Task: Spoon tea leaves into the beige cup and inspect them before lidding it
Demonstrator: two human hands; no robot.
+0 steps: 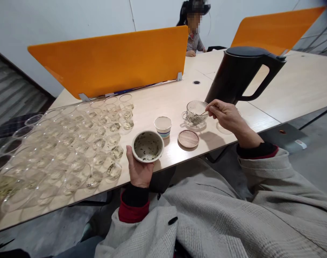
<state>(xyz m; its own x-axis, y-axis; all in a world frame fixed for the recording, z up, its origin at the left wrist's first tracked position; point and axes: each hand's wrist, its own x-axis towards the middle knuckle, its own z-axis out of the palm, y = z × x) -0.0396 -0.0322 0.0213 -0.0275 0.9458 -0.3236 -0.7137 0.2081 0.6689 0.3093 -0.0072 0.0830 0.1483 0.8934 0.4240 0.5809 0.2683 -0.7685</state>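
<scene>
Fingers [132, 157] of left hand [138, 171] wrapping around ceramic bowl [147, 146] flecked with tea leaves, holding it at table [163, 98] edge, rows of small glass cups [72, 143] spreading just beyond. Fingers of right hand [226, 116] pinching thin utensil [205, 113] dipping into ribbed glass cup [195, 113], black kettle [240, 73] looming just behind. Paper cup [162, 126] and wooden lid [188, 138] sitting between both hands.

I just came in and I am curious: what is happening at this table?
A seated person holds a ceramic bowl speckled with tea leaves in the left hand. The right hand holds a thin tool at a ribbed glass cup. A black kettle, a paper cup and a wooden lid stand nearby. Many small glasses cover the left side.
</scene>
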